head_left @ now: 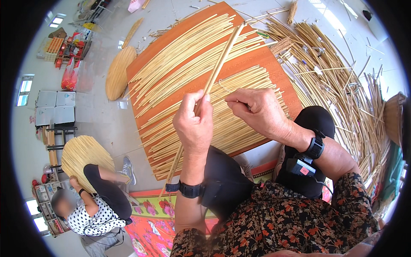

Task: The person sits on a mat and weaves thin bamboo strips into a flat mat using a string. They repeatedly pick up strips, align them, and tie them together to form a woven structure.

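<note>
A couple of long, thin, pale-yellow plant stalks [222, 58] are closed in my left hand [194, 122], with the thumb pressed along them. They slant from beside my left forearm up over the table toward the far right. My right hand [261, 110] is just to the right, its fingers pinched together near a thin, pale, curved strand [223, 87]. I cannot make out for certain whether the fingers hold that strand. Beneath both hands, rows of similar stalks [184, 55] lie side by side on a reddish-brown board table [252, 60].
Loose stalks [334, 81] are heaped on the floor to the right, near a wicker basket [394, 115]. An oval woven panel [120, 73] leans at the table's left. A co-worker in a dotted top [92, 218] holds a round stalk panel [83, 158] at lower left.
</note>
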`<state>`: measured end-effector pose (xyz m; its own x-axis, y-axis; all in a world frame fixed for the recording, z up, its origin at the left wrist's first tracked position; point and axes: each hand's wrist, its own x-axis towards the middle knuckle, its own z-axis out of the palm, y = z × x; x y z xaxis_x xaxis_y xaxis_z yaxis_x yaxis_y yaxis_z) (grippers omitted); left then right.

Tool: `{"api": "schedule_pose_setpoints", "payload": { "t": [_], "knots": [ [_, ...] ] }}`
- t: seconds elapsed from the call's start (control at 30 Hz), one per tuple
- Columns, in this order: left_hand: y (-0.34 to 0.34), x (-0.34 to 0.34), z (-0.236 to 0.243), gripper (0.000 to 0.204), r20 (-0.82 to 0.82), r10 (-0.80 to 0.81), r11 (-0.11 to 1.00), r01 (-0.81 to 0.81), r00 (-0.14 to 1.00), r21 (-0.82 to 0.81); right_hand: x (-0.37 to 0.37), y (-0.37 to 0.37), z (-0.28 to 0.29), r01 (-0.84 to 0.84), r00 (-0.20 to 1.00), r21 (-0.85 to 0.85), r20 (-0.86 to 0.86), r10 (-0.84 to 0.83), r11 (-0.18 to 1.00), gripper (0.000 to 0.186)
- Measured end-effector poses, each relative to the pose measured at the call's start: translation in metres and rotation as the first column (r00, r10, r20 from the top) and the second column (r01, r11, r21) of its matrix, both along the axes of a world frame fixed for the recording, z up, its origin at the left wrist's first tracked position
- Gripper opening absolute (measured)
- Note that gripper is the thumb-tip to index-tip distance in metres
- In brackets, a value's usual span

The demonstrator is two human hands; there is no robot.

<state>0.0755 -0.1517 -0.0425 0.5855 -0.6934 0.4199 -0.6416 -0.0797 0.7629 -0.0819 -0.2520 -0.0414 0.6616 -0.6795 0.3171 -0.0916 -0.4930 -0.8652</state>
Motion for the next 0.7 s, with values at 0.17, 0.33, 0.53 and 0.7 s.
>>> {"api": "schedule_pose_setpoints", "payload": {
  "t": [0.17,0.33,0.53,0.7],
  "knots": [
    [0.0000,0.0001,0.0003,0.010,-0.016,0.007,1.000,-0.007,1.000,0.016,0.0002,-0.0006,-0.0012,-0.003,1.000,-0.009,0.007,0.003,1.000,0.006],
    [-0.0003,0.0002,0.0015,0.010,-0.020,0.006,1.000,-0.006,1.000,0.015,0.0007,-0.0012,-0.0015,-0.008,1.000,-0.002,0.000,0.008,1.000,0.006],
    [0.0003,0.0024,-0.0013,0.010,-0.004,-0.003,1.000,0.003,1.000,0.004,0.0019,-0.0008,-0.0025,-0.008,1.000,-0.016,0.017,0.008,1.000,0.006],
    [-0.0009,-0.0012,-0.0009,0.009,-0.019,-0.018,1.000,0.018,1.000,0.005,-0.0009,-0.0012,-0.0020,-0.032,0.997,-0.030,-0.073,0.030,0.999,0.012]
  ]
}}
